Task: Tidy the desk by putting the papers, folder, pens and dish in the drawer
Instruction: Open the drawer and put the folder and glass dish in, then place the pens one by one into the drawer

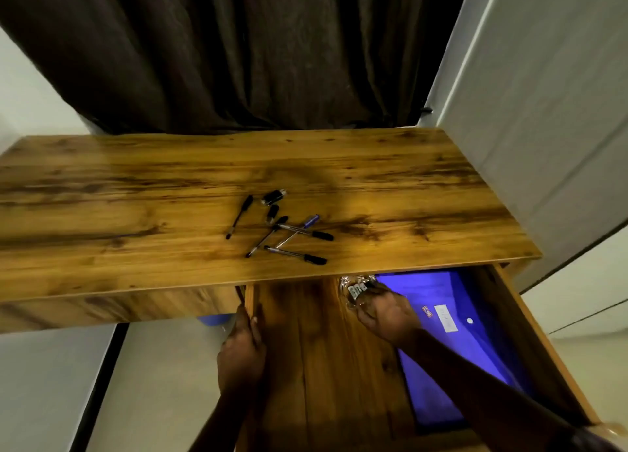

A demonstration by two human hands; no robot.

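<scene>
Under the wooden desk (136, 193) the drawer (326, 360) stands pulled out. A blue folder (452, 332) with a white label lies flat in its right half. My right hand (384, 312) reaches into the drawer and holds a clear glass dish (355, 290) with small items in it, at the back of the drawer, partly under the desk edge. My left hand (243, 346) grips the drawer's left wall. Several pens (289, 235) and loose pen caps lie scattered on the middle of the desk.
A dark curtain (238, 50) hangs behind the desk. A white wall panel (543, 111) stands close on the right. Pale floor (51, 383) shows to the left of the drawer.
</scene>
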